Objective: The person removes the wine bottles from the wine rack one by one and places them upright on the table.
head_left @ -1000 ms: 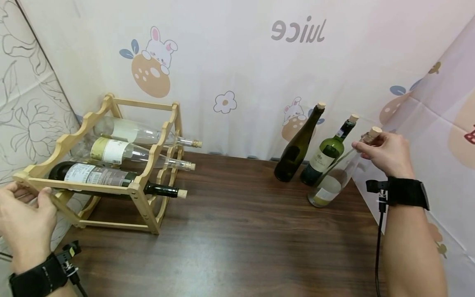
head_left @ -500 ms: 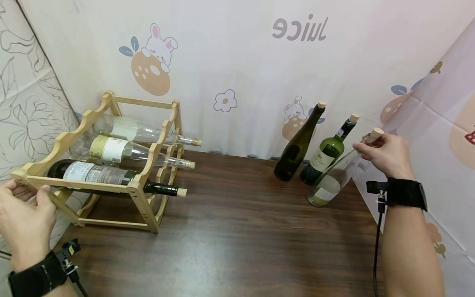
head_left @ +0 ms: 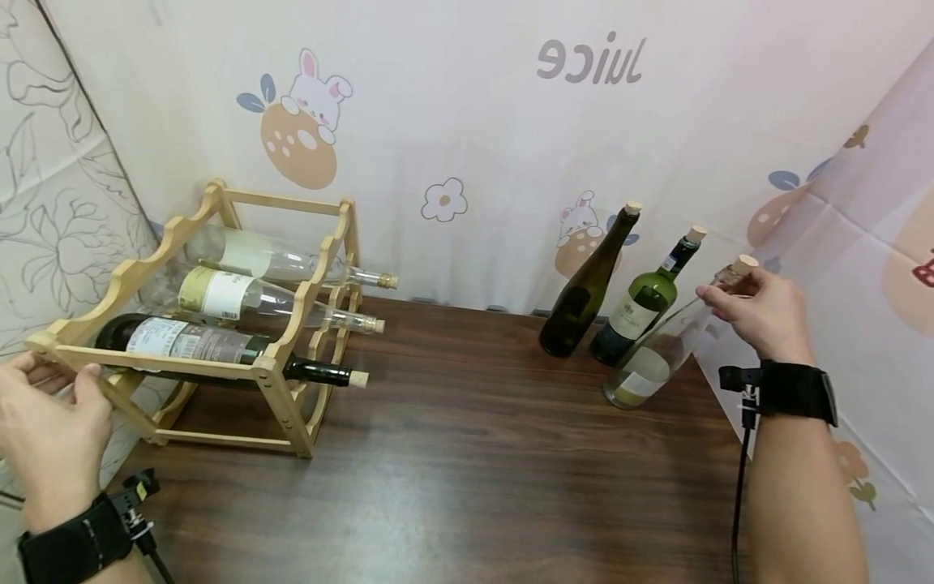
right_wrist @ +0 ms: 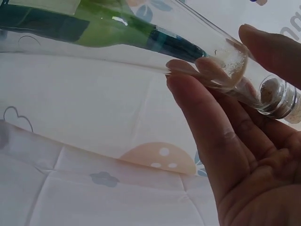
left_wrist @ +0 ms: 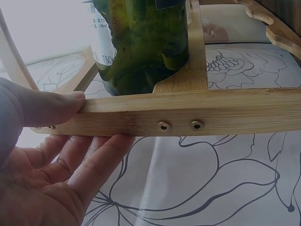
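Note:
On the left of the head view stands a wooden wine rack (head_left: 207,438) with three corked bottles lying in its top row. My left hand (head_left: 54,426) grips the rack's near left post (left_wrist: 141,115) between thumb and fingers. Nearest to it in the rack lies a dark wine bottle (head_left: 197,345). At the right, my right hand (head_left: 766,312) holds a clear glass bottle (head_left: 660,353) by its neck, just below the cork (head_left: 746,263). In the right wrist view the thumb and fingers lie around the neck (right_wrist: 230,61). The clear bottle stands upright with its base at the table.
Just left of the clear bottle stand a green labelled bottle (head_left: 635,312) and a dark brown bottle (head_left: 587,288), both corked. Two clear bottles, one with a yellow-and-white label (head_left: 219,294), lie farther back in the rack. Printed curtains (head_left: 474,105) border the dark wooden table (head_left: 467,470).
My right hand and the top of the clear bottle have shifted very slightly to the right. The left hand keeps its grip on the rack.

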`<state>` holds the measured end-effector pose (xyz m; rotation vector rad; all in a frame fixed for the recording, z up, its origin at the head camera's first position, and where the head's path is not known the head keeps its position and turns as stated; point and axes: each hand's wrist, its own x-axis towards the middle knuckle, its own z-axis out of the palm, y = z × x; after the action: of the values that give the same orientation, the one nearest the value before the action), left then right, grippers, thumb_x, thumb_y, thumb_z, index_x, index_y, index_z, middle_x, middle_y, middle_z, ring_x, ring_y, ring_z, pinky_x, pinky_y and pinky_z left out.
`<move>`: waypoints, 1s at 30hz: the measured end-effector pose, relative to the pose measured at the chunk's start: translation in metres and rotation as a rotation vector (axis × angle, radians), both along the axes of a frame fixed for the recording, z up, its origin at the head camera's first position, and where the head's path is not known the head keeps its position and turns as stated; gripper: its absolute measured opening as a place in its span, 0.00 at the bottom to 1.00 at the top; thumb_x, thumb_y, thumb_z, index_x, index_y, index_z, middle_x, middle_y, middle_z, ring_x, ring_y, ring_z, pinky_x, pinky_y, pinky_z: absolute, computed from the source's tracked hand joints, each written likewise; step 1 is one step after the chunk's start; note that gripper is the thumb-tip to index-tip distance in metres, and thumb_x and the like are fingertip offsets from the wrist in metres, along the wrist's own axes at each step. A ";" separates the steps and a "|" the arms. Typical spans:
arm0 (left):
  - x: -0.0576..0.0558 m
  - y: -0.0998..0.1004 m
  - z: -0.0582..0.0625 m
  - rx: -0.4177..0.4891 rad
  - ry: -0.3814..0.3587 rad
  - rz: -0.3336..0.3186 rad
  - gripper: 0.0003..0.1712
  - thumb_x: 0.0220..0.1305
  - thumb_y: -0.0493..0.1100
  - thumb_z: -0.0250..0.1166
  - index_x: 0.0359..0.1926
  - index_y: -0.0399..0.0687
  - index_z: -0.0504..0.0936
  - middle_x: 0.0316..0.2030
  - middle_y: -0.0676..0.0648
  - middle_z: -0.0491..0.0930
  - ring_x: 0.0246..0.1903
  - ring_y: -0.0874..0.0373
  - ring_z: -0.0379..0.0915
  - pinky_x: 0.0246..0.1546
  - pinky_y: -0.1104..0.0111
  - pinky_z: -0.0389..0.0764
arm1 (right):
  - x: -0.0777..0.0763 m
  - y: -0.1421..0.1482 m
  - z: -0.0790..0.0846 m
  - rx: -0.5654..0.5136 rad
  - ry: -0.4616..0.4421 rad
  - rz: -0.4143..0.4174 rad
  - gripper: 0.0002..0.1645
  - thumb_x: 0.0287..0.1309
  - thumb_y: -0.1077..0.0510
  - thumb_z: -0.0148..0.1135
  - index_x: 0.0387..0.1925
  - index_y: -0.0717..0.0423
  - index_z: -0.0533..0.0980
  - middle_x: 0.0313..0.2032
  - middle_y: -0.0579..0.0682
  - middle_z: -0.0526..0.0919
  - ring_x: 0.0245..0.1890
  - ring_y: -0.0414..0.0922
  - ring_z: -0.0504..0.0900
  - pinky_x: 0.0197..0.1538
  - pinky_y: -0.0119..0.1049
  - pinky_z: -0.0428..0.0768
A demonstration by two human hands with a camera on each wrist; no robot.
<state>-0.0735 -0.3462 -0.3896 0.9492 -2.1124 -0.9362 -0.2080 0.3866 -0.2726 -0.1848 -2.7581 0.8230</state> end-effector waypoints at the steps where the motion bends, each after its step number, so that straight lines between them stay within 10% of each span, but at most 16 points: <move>1: 0.000 0.000 0.000 0.000 -0.004 0.001 0.30 0.77 0.44 0.51 0.77 0.52 0.62 0.71 0.42 0.71 0.66 0.64 0.72 0.68 0.81 0.73 | 0.000 0.000 0.000 0.005 -0.003 -0.001 0.31 0.65 0.37 0.69 0.50 0.59 0.78 0.23 0.14 0.72 0.25 0.19 0.75 0.27 0.24 0.75; 15: 0.002 0.005 0.003 0.020 -0.032 -0.008 0.31 0.79 0.44 0.49 0.79 0.49 0.59 0.73 0.39 0.70 0.71 0.51 0.70 0.74 0.73 0.73 | 0.004 0.002 0.003 0.023 -0.015 0.009 0.33 0.65 0.33 0.67 0.52 0.56 0.77 0.29 0.16 0.73 0.29 0.17 0.72 0.29 0.22 0.74; 22: 0.001 0.005 0.003 0.033 -0.029 -0.011 0.31 0.79 0.44 0.49 0.79 0.50 0.59 0.73 0.39 0.69 0.71 0.50 0.69 0.74 0.73 0.73 | 0.010 0.002 0.005 0.027 0.004 0.000 0.40 0.67 0.34 0.65 0.61 0.63 0.74 0.58 0.61 0.78 0.34 0.11 0.65 0.31 0.15 0.71; 27: 0.001 0.004 0.002 0.023 -0.018 -0.013 0.31 0.79 0.44 0.49 0.79 0.50 0.59 0.73 0.39 0.69 0.71 0.49 0.70 0.74 0.73 0.73 | 0.016 0.001 0.004 -0.002 0.025 0.023 0.42 0.67 0.36 0.67 0.68 0.62 0.72 0.50 0.38 0.76 0.36 0.08 0.68 0.33 0.11 0.72; 30: 0.002 0.005 0.002 0.017 -0.016 -0.016 0.31 0.79 0.44 0.49 0.79 0.49 0.59 0.72 0.39 0.70 0.71 0.48 0.70 0.73 0.73 0.73 | 0.023 0.002 0.002 -0.017 0.019 0.022 0.47 0.67 0.38 0.67 0.74 0.64 0.67 0.52 0.44 0.79 0.36 0.08 0.67 0.34 0.10 0.72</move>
<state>-0.0720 -0.3417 -0.3875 0.9523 -2.1312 -0.9586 -0.1848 0.3883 -0.2701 -0.1498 -2.7407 0.8496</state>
